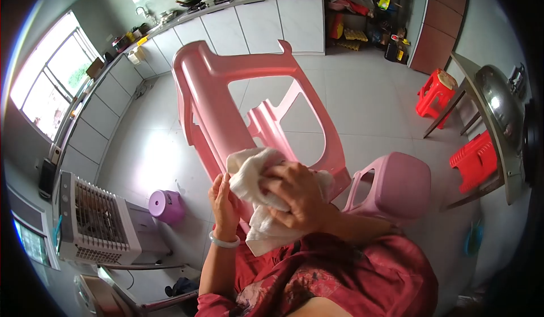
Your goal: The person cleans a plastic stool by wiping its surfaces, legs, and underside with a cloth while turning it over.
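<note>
A large pink plastic stool [218,107] lies tilted in front of my lap, its legs pointing away from me. My right hand [294,195] is closed around a bunched white cloth [255,175], which presses against the stool's near part. My left hand [225,203], with a pale bangle at the wrist, is closed on the stool's edge just left of the cloth. The cloth and my hands cover part of the stool's near end. A second, mauve-pink stool [403,184] stands close to my right forearm.
A purple round stool [166,206] and an air cooler [99,220] stand on the left. To the right are red stools [437,97] and a table [493,124] bearing a large shiny lid. White cabinets [255,28] line the back, beside loaded shelves [357,16].
</note>
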A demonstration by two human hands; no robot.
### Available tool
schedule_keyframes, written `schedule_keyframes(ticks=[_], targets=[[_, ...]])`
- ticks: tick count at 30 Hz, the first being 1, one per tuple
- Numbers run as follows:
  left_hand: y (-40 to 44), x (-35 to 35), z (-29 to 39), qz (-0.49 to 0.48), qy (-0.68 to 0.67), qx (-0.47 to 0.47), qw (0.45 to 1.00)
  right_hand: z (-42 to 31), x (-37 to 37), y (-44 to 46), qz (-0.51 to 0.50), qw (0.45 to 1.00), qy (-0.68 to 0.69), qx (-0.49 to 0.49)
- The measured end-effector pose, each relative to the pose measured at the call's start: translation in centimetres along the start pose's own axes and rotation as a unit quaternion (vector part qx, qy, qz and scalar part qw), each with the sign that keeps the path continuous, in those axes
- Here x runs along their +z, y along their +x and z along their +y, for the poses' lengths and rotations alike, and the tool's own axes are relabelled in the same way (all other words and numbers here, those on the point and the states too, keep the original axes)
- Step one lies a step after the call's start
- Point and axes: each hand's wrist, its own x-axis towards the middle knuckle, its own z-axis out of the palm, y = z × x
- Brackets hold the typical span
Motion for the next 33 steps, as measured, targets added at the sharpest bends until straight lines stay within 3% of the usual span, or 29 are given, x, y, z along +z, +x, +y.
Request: schedule_keyframes(ticks=[1, 4, 8, 9, 13, 16, 22, 24, 27, 30, 31, 33], targets=[[-0.1, -0.2, -0.4, 0.029, -0.06, -0.001, 0.998, -0.3, 1.2, 0.0, -0.016, 1.0, -0.013, -0.008], [0.9, -5.0, -4.3, -0.039, -0.074, 0.023, 0.996, -0.5, 4.0, -0.4, -0.073, 0.997, -0.036, -0.012], [-0.5, -5.2, -3.8, -0.032, -0.174, -0.026, 0.984, -1.5, 6.5, -0.8, -0.126, 0.99, -0.052, -0.045], [0.1, -6.9, -4.9, -0.067, -0.119, 0.005, 0.991, -1.9, 7.0, -0.8, -0.139, 0.987, -0.053, -0.053], [0.6, -7.2, -1.2, -0.042, -0.045, -0.002, 0.998, -3.3, 8.2, -0.7, -0.189, 0.977, -0.037, -0.094], [1.7, -7.0, 0.0, 0.033, -0.066, 0.029, 0.997, -3.8, 9.2, -0.6, -0.215, 0.967, -0.042, -0.13], [1.9, -8.6, -1.2, 0.008, -0.074, 0.072, 0.995, -0.9, 12.7, 4.1, -0.271, 0.939, 0.003, -0.21], [2.5, -10.7, -4.3, -0.005, 0.029, 0.199, 0.98, 0.7, 15.1, 7.6, -0.241, 0.939, 0.002, -0.246], [3.0, -14.9, -8.1, 0.022, 0.252, 0.185, 0.95, 2.7, 18.2, 14.9, -0.188, 0.951, -0.076, -0.233], [2.7, -13.9, -5.6, 0.059, 0.325, 0.181, 0.926, 2.2, 21.7, 22.1, -0.066, 0.924, -0.218, -0.307], [2.5, -12.2, -4.3, 0.1, 0.245, 0.113, 0.958, 2.2, 22.8, 24.1, -0.07, 0.924, -0.239, -0.291], [1.8, -10.9, -2.6, 0.098, 0.155, 0.062, 0.981, 4.6, 26.6, 27.2, -0.153, 0.935, -0.265, -0.178]])
